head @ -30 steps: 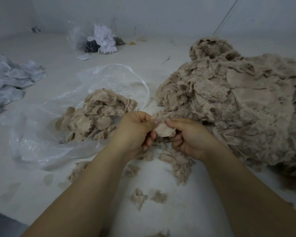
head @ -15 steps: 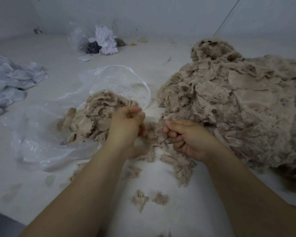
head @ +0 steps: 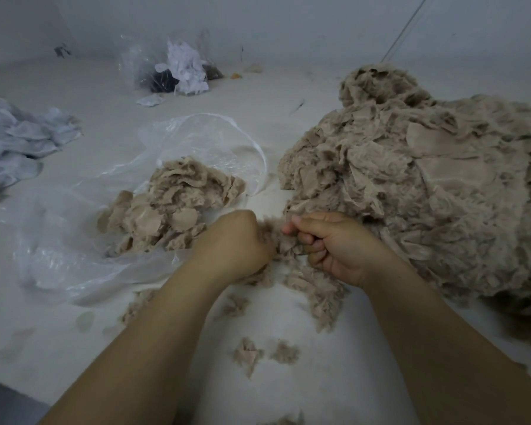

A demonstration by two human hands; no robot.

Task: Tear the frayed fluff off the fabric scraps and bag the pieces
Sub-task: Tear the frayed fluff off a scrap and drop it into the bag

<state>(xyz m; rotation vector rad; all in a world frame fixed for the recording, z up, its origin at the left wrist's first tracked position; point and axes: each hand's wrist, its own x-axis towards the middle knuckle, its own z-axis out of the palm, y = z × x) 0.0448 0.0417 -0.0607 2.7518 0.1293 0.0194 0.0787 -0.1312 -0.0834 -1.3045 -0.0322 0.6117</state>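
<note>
Far left, a heap of pale grey-white cloth [head: 16, 142]. Next, a clear crumpled plastic bag [head: 83, 240] holding trimmed beige fabric pieces [head: 172, 207]. Centre, the left hand [head: 239, 243] is fisted; what it grips cannot be seen. Beside it, the right hand [head: 334, 246] clenches a small beige frayed fabric scrap [head: 284, 245]. Loose beige fluff tufts [head: 316, 289] lie below. Right, a large mound of unsorted beige scraps [head: 426, 185]. The scrap looks light, limp and easily torn; best pinched at the firm cloth, beside the fringe.
</note>
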